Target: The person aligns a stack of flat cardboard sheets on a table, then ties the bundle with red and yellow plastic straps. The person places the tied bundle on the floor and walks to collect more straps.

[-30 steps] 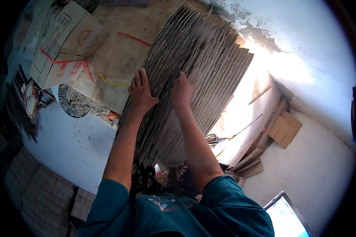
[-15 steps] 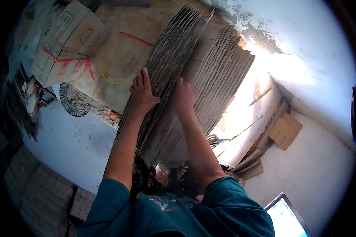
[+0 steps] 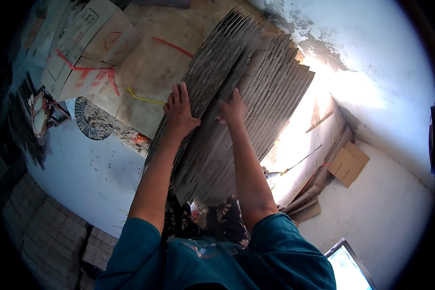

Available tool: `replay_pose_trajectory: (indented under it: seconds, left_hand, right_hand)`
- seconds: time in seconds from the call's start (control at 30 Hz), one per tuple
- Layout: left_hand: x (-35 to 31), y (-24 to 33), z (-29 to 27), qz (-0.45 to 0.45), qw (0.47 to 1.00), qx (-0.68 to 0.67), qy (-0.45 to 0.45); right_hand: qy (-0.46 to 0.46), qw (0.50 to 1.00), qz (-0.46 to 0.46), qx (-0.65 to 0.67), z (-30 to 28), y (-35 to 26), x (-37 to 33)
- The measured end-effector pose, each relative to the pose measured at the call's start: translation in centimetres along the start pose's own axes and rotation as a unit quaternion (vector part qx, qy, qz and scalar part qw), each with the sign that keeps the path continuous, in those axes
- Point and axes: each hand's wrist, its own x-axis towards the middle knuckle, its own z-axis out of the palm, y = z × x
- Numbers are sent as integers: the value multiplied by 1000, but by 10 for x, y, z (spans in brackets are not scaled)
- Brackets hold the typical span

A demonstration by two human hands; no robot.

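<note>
Right hand [image 3: 233, 110] has shifted slightly rightward since earlier frame — index finger now extended, thumb apart; cannot tell if it pinches sheet. Left hand [image 3: 180, 116] much as before: fingers straight against sheet edges, thumb spread toward gap. Both on stack of grey-brown sheets [image 3: 270, 82], directly before person, sheets on edge, slanting dark gap between hands, far right edge stepped. Left: open room on bare tabletop [image 3: 164, 72] — red strap [image 3: 173, 47], yellow strap [image 3: 145, 99] lying there, cardboard box [image 3: 99, 50] beyond.
</note>
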Motion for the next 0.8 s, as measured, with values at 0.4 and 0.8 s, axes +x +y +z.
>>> replay_pose_trajectory:
  seconds: [0.4,0.8]
  left_hand:
    - [1,-2,3,-1,1000,18,-10]
    - [1,-3,5,-3,999,27,27]
  right_hand:
    - [66,980,-45,-183,12,2,17]
    - [89,975,-89,-181,-8,-50,-55]
